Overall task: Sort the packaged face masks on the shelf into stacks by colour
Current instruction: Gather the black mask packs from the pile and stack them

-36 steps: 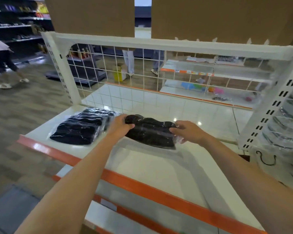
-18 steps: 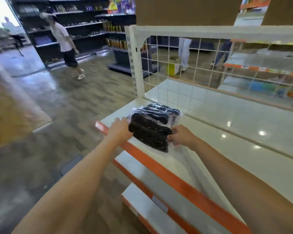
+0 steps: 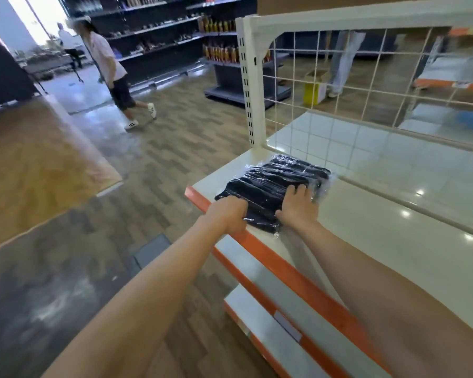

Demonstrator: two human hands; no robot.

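Observation:
A stack of black face masks in clear plastic packs lies at the left end of the white shelf, close to its orange front edge. My left hand grips the stack's near left corner, fingers curled over the shelf edge. My right hand lies flat on top of the stack's near right part, fingers spread and pressing down. Both hands touch the top pack.
A white wire grid back panel and a perforated upright post stand behind the stack. An orange-edged lower shelf sits below. A person walks on the wooden floor to the left, by dark store shelving.
Both hands carried a black pack leftward from the shelf's middle and set it down on the black stack at the left end. The camera turned left.

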